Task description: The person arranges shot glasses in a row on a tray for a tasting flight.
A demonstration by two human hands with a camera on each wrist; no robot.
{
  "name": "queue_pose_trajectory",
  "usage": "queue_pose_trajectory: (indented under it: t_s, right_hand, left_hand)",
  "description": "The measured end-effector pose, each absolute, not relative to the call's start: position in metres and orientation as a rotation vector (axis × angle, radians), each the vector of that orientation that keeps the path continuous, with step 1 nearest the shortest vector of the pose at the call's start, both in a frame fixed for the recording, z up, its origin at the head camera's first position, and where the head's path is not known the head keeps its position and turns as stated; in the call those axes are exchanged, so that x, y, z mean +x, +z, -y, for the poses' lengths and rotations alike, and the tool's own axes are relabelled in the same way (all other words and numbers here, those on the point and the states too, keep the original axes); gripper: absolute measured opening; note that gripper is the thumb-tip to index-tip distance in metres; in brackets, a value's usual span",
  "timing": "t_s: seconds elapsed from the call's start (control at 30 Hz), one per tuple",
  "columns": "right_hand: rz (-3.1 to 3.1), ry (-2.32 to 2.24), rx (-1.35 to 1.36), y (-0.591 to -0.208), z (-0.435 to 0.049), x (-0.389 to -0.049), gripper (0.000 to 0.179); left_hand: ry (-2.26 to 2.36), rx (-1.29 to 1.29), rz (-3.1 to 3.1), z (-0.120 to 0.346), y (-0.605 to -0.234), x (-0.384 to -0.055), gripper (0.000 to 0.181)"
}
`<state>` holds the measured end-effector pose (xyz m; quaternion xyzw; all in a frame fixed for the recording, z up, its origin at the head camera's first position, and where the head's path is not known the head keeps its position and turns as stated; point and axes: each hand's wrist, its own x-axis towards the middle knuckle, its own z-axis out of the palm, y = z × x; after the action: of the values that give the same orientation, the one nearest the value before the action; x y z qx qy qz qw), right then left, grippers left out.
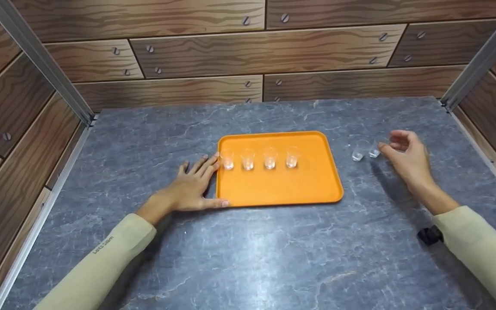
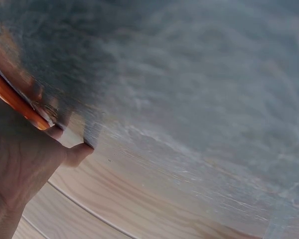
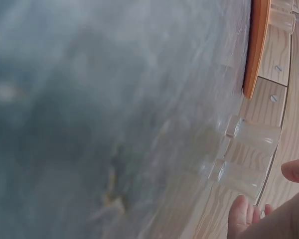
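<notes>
On the orange tray, several clear shot glasses stand upright in a row. My left hand rests at the tray's left edge, fingers spread and thumb over the near left corner; in the left wrist view the hand touches the orange rim. To the right of the tray, two more clear glasses stand on the table. My right hand is beside the right-hand glass, thumb and fingers apart. In the right wrist view a gap shows between the thumb and the fingers.
The grey marbled table reflects light near its front. Wood-patterned panels rise behind and at both sides, with metal posts at the corners. A dark strap shows under the right sleeve.
</notes>
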<state>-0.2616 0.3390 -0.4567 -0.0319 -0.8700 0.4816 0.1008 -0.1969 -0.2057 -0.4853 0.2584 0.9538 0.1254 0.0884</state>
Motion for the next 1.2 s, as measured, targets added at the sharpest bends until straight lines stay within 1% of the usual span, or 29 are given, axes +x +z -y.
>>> queue_pose_trajectory:
  t_s: [0.13, 0.23, 0.47, 0.73, 1.2]
  right_hand:
    - [2.678, 1.440, -0.079, -0.457, -0.342, -0.264, 0.072]
    - [2.716, 1.464, -0.077, -0.457, -0.343, -0.266, 0.073]
    - [2.742, 1.458, -0.048, -0.458, -0.345, -0.273, 0.069]
    - [2.757, 1.386, -0.019, -0.459, -0.343, -0.277, 0.059]
    - [2.749, 1.347, -0.029, -0.462, -0.346, -0.279, 0.052]
  left_hand:
    - [0.384, 0.766, -2.839, 0.206, -0.484, -0.196, 0.120]
    - [0.390, 0.763, -2.833, 0.205, -0.484, -0.196, 0.120]
    - [0.371, 0.755, -2.829, 0.205, -0.484, -0.197, 0.121]
    - [0.362, 0.753, -2.831, 0.206, -0.484, -0.197, 0.122]
    - [0.370, 0.748, -2.827, 0.206, -0.484, -0.197, 0.123]
